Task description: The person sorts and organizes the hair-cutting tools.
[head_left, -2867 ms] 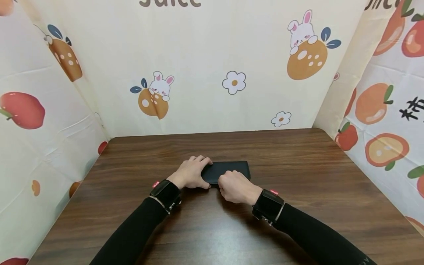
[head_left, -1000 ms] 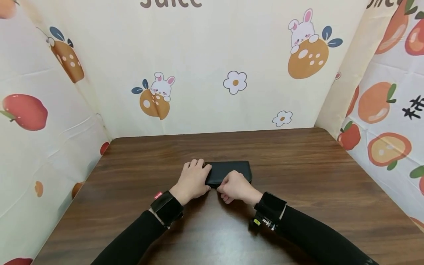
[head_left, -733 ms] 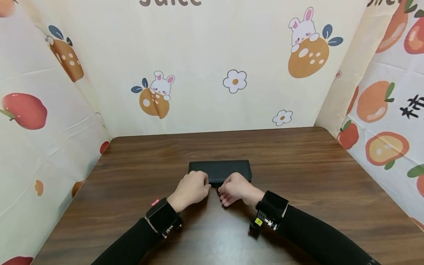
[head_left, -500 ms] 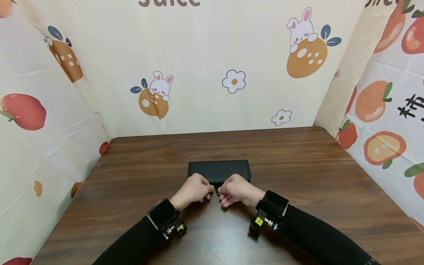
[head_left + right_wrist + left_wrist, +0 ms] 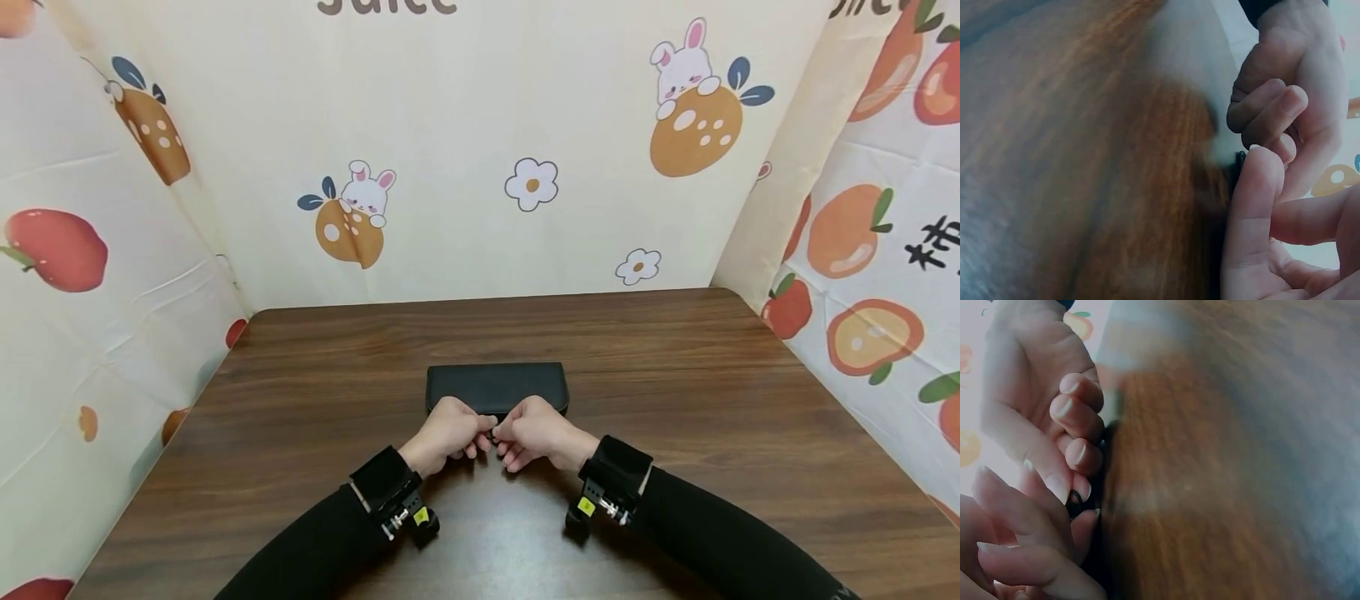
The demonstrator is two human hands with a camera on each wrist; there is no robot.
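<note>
A black rectangular case (image 5: 497, 383) with rounded corners lies flat on the wooden table, its long front edge toward me. My right hand (image 5: 538, 433) pinches a small black loop, which looks like a zipper pull (image 5: 1075, 499), near the middle of that edge. From the left, my left hand (image 5: 450, 432) meets it there, fingers bent and thumb forward, its fingertips at the same small piece. In both wrist views the fingertips almost touch and cover most of the pull. The hands hide part of the case's front edge.
A brown wood-grain table (image 5: 315, 367) carries the case. Pale cloth printed with fruit and rabbits (image 5: 450, 242) closes off the back and both sides. Each wrist wears a black band with a small camera, the left one (image 5: 423, 525) near the tabletop.
My left hand has let go of the case's left end and moved toward me and rightward to the right hand's fingertips. The right hand stays at the front edge, its wrist turned slightly.
</note>
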